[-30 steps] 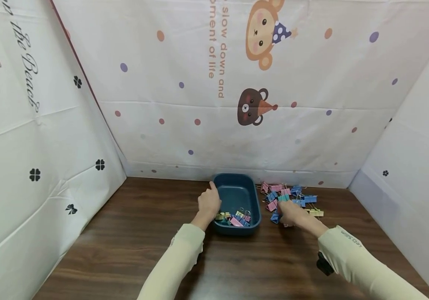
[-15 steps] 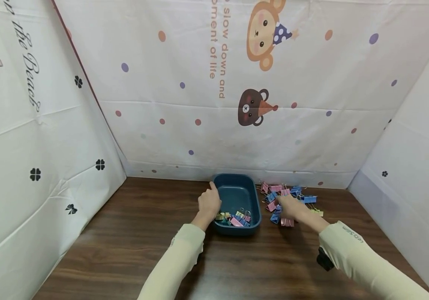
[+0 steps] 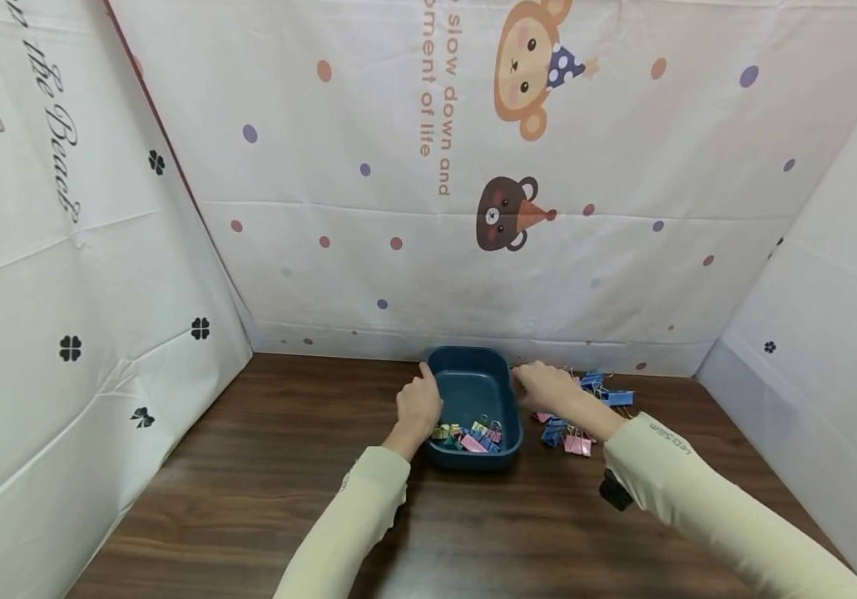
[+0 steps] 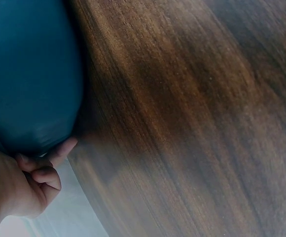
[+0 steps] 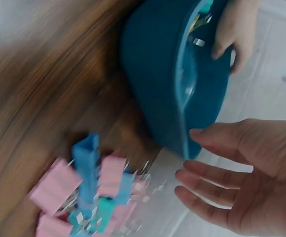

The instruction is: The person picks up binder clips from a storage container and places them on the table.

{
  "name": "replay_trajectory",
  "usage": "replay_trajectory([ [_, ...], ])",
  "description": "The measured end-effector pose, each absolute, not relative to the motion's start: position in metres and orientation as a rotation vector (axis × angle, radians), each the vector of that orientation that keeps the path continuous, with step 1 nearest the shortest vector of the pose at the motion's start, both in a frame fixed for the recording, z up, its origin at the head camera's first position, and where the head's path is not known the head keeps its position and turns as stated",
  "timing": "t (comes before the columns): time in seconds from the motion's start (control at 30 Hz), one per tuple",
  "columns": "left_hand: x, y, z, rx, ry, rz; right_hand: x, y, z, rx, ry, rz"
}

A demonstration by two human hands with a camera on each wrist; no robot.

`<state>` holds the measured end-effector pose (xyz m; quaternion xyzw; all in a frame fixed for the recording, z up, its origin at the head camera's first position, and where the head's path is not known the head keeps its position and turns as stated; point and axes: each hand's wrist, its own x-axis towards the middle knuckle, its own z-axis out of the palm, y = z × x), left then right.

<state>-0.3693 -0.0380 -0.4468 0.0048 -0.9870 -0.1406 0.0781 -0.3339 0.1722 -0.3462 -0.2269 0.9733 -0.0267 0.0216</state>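
A dark teal plastic bin [image 3: 468, 391] stands against the back cloth in the head view. Several colourful binder clips [image 3: 473, 443] lie at its near end. My left hand [image 3: 418, 403] grips the bin's left rim, its thumb pointing away along the edge; in the left wrist view its fingers [image 4: 49, 180] are bent beside the bin wall. At the opposite rim is my right hand [image 3: 548, 387], with thumb and fingers [image 5: 204, 173] apart on either side of the bin's edge and no clip visible between them. Pink, blue and teal binder clips [image 5: 103, 192] form a pile beside it.
Blue clips [image 3: 616, 398] and a pink clip [image 3: 578, 445] lie on the dark wooden table [image 3: 309, 482], partly hidden by my right arm. Printed white cloth [image 3: 369, 266] rises behind the table and on both sides.
My right hand has moved left from the clip pile to the bin's right rim, uncovering the pink clip at the front. My left hand and the bin look unmoved.
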Motion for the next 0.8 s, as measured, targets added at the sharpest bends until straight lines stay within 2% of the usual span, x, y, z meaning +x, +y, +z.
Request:
replay_trajectory([
  [0.5,-0.370,-0.038,-0.449,0.015,-2.967,-0.421,-0.340,0.095,-0.384,-0.909,2.678,-0.388],
  [0.8,-0.370,-0.039,-0.449,0.017,-2.961,-0.429,-0.338,0.083,-0.390,-0.820,2.606,-0.352],
])
